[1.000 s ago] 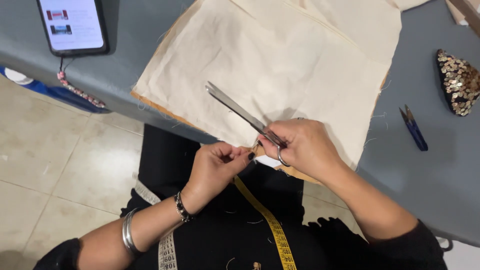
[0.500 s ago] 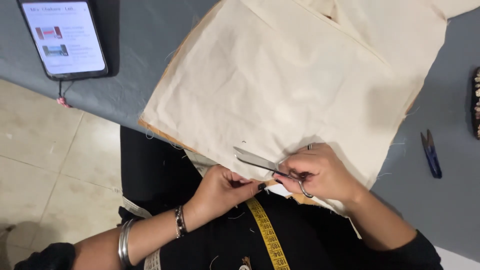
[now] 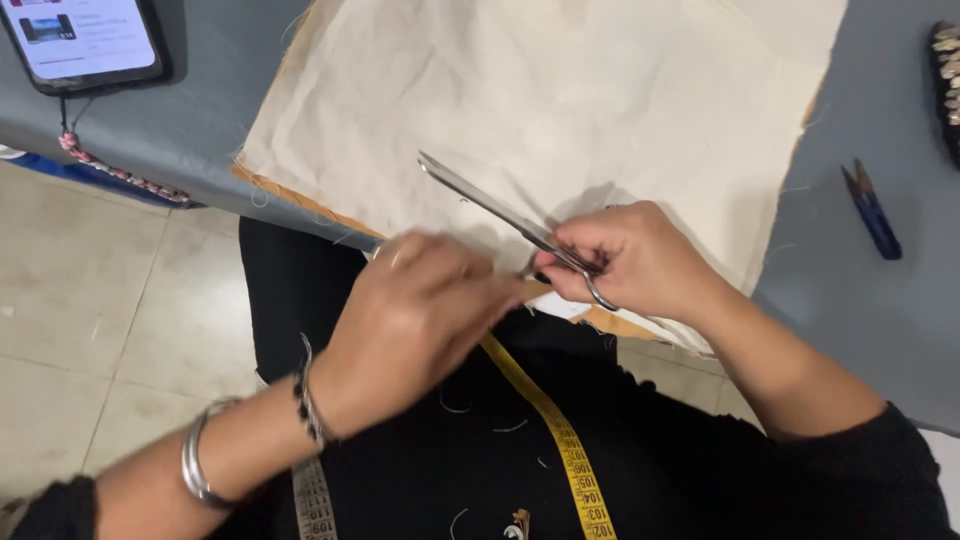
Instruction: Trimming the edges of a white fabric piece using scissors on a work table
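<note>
Two hands: right hand [image 3: 635, 262] grips scissors [image 3: 505, 218]; left hand [image 3: 420, 310] pinches cloth [image 3: 560, 110] edge.

Bright, even light from overhead; the cloth [image 3: 560, 100] looks pale and nearly washed out. A soft shadow sits beside the right hand [image 3: 630, 260]. The left hand [image 3: 420, 320] is motion-blurred; the scissors [image 3: 500, 215] glint.

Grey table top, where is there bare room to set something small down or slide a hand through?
The grey table is bare between the cream fabric and the blue thread snips, and between the phone and the fabric's left edge. The near edge is crowded: the right hand holds scissors there, close to the left hand.
</note>
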